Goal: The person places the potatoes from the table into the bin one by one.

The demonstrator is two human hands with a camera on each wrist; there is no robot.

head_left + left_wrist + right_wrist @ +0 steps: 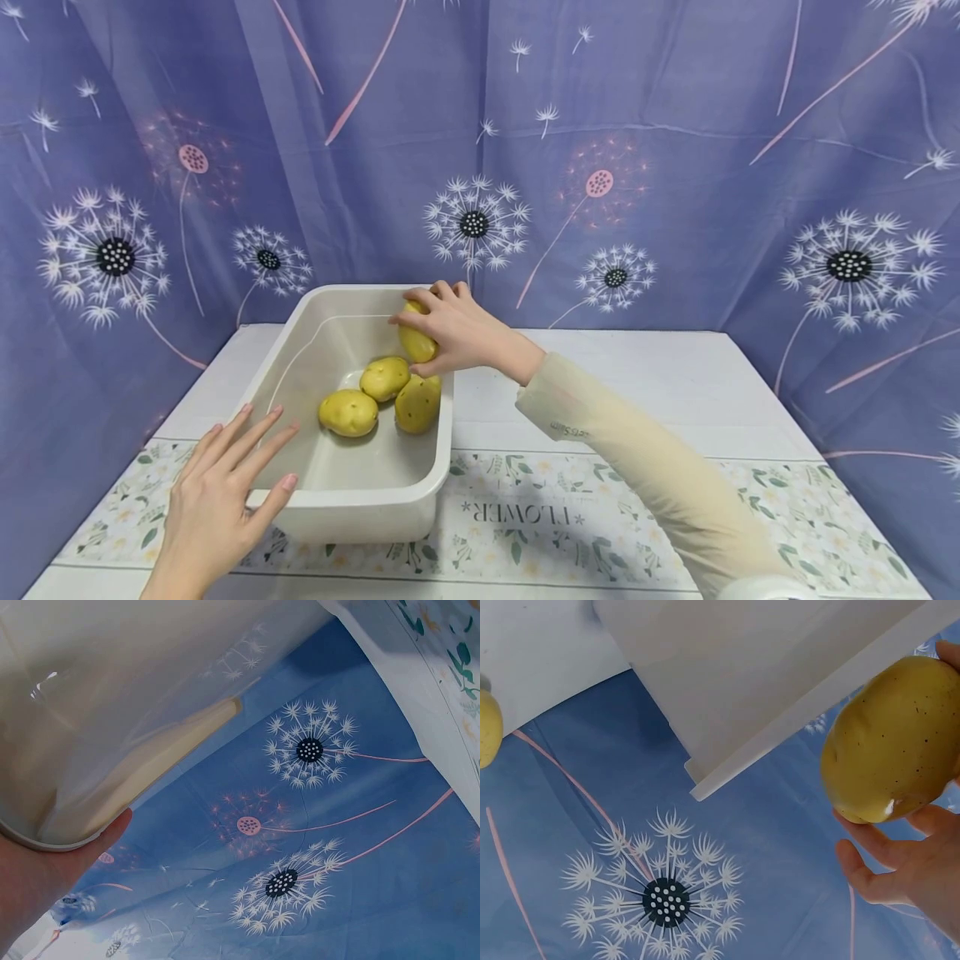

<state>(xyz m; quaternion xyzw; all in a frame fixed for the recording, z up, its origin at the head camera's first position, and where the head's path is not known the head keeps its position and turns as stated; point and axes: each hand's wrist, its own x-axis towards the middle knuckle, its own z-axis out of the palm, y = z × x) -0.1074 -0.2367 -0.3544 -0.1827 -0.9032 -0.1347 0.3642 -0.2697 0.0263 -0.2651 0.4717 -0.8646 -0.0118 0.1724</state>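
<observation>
A pale grey plastic basin [360, 498] stands on the table, left of the middle in the head view. Inside lie three yellow potatoes: a left one [348, 412], a middle one [386, 378] and a right one [417, 406] against the wall. My right hand [463, 329] grips another potato [417, 335] at the basin's far right rim; the right wrist view shows this potato [896, 739] between thumb and fingers. With fairly straight fingers, my left hand [223, 492] rests at the basin's near left corner, its thumb [116, 829] by the rim.
A white table [622, 392] carries a floral runner [517, 533] printed with "FLOWER". Behind it hangs a blue-purple curtain [675, 100] with dandelions. A further potato [487, 729] shows partly at the left edge of the right wrist view.
</observation>
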